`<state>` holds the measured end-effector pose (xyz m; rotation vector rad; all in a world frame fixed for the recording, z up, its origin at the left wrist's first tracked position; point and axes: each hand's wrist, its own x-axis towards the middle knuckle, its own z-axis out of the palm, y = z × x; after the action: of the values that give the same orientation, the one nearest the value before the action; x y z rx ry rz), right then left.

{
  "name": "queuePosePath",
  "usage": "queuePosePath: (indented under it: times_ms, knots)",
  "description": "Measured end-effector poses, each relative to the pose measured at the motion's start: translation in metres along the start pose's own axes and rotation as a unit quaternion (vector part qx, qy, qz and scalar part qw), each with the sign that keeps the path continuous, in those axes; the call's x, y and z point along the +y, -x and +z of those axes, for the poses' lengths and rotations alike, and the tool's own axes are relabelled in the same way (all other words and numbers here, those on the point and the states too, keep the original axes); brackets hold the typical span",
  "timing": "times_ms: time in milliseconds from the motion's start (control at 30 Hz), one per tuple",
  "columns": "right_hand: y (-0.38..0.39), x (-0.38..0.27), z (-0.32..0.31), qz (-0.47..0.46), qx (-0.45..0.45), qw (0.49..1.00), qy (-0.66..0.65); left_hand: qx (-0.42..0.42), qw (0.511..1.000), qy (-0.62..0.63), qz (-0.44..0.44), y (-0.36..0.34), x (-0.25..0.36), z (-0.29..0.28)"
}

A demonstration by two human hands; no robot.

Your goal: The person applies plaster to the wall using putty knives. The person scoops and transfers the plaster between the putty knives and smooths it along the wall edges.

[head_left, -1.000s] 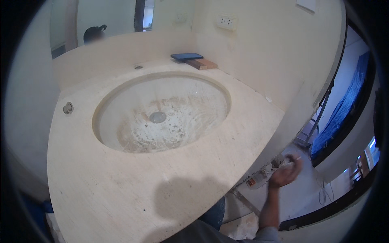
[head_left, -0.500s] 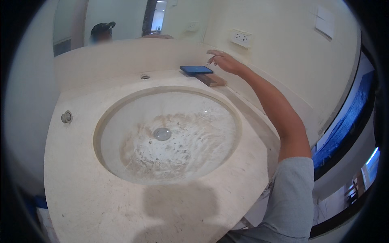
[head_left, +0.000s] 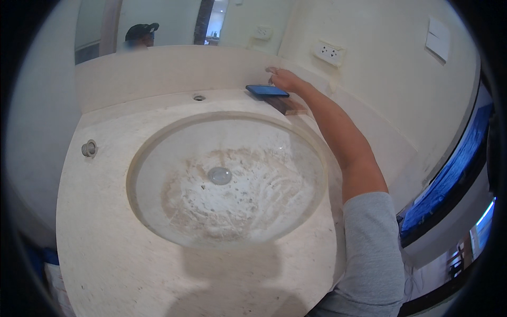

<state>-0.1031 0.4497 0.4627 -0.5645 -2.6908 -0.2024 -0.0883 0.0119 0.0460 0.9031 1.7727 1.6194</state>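
Of my hands, the left hand is out of view, so I cannot tell its state. On the worktop (head_left: 103,211), a round metal fitting (head_left: 88,148) sits at left, then the dusty oval basin (head_left: 150,177); at back right, a phone (head_left: 268,91) lies across a wooden block (head_left: 285,105), just beside my right hand (head_left: 285,80), whose fingers are slightly apart.

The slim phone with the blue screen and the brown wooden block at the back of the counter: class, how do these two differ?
The slim dark-edged phone shows a smooth blue screen, while the brown wooden block is bare wood. The phone is thin; the block is thicker. The phone's top face is in full view, while the block is partly covered by the phone. Both look straight-edged.
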Motion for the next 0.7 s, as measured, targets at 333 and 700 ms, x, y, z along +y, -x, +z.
queuePosePath:
  times_ms: [333,700]
  knots:
    - [-0.003,0.011,0.017,-0.018,-0.005,0.999,0.048,-0.007,1.0,0.006,0.0,-0.005,-0.003,-0.002]
    - [0.012,0.004,-0.031,0.032,0.035,0.995,0.082,-0.01,1.0,0.011,-0.002,-0.005,-0.003,-0.002]
